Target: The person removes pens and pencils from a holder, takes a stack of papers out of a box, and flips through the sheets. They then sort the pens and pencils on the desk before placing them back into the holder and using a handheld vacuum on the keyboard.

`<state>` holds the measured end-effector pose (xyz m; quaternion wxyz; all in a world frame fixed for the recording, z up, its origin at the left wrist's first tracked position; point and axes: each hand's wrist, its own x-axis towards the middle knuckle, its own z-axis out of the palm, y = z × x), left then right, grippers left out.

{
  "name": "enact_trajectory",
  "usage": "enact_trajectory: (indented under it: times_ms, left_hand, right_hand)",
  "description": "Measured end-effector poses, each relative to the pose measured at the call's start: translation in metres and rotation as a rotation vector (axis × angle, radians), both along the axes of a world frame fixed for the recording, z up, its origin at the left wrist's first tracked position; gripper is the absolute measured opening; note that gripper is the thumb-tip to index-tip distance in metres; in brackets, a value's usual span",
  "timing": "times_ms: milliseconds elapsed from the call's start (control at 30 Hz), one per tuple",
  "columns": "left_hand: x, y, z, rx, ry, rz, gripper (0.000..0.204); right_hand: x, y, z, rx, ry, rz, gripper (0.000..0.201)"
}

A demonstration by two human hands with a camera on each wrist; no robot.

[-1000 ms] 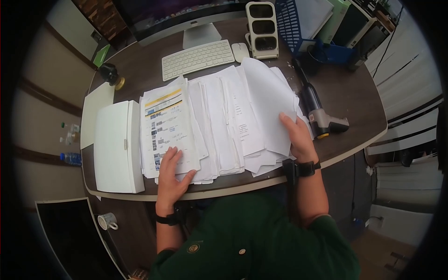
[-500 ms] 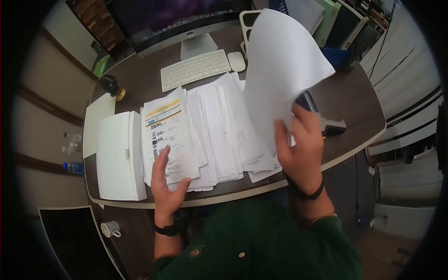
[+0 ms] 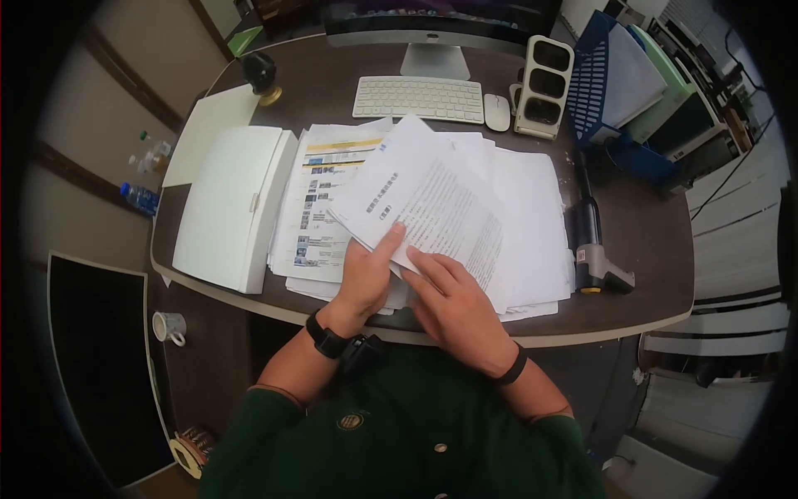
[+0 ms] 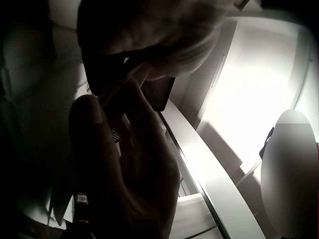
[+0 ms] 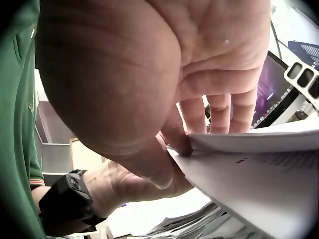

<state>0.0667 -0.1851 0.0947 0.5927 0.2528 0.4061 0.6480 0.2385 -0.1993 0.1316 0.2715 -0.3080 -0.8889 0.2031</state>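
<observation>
A printed document of several sheets [image 3: 432, 200] is held tilted above the paper piles in the head view. My left hand [image 3: 363, 279] grips its lower left corner, thumb on the printed face. Beside it, my right hand [image 3: 457, 312] has its fingers at the bottom edge near the left thumb. In the right wrist view, the right thumb and a finger pinch the corner of the sheets [image 5: 239, 174], with the left hand [image 5: 124, 186] behind. The left wrist view is dark; both hands meet there. Underneath lie a sheet with a yellow band [image 3: 312, 220] and white papers [image 3: 532, 224].
A white box file [image 3: 224, 212] stands at the left. Behind the papers are a keyboard [image 3: 417, 98], a mouse [image 3: 497, 112] and a three-slot holder [image 3: 544, 87]. A black and grey handheld tool [image 3: 590, 241] lies right, near a blue file rack [image 3: 594, 75].
The right hand has brought the lifted sheets left and down, printed side now up. The left hand has moved right from the yellow-banded sheet and taken hold of their corner. The head view has shifted.
</observation>
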Motion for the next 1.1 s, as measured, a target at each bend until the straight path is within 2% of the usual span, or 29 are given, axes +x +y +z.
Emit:
enact_trajectory:
  times_ms: [133,233,333,433,533,667,700,833,933,1100]
  left_hand:
    - [-0.011,0.004,0.002,0.028,-0.049,0.025,0.038]
    - [-0.024,0.009,0.010,0.082,-0.046,-0.014,0.040]
    - [-0.038,0.012,0.018,0.109,0.000,-0.078,0.039]
    - [-0.046,0.013,0.028,0.144,0.013,-0.150,0.039]
    - [-0.050,0.013,0.035,0.143,-0.047,-0.224,0.039]
    - [-0.050,0.014,0.044,0.066,-0.189,-0.224,0.038]
    - [-0.048,0.014,0.046,0.032,-0.229,-0.206,0.038]
    - [-0.040,0.016,0.016,0.021,-0.131,-0.132,0.037]
    - [-0.034,0.009,0.008,-0.020,-0.096,-0.162,0.036]
    - [-0.028,0.005,0.001,-0.005,-0.047,-0.149,0.033]
  right_hand:
    - [0.009,0.001,-0.001,-0.122,0.087,0.100,0.054]
    - [0.021,0.005,-0.001,0.012,0.164,-0.099,0.061]
    - [0.035,0.015,0.004,0.196,0.203,-0.421,0.067]
    - [0.050,0.028,0.006,0.246,0.221,-0.591,0.068]
    - [0.061,0.030,0.002,-0.196,0.336,-0.528,0.067]
    - [0.063,0.022,-0.026,-0.717,0.647,-0.391,0.050]
    - [0.060,0.020,-0.026,-0.699,0.694,-0.372,0.040]
    - [0.062,0.020,-0.033,-0.824,0.944,-0.431,0.036]
    - [0.060,0.025,-0.036,-0.677,0.933,-0.478,0.038]
    - [0.058,0.026,-0.041,-0.575,0.858,-0.499,0.044]
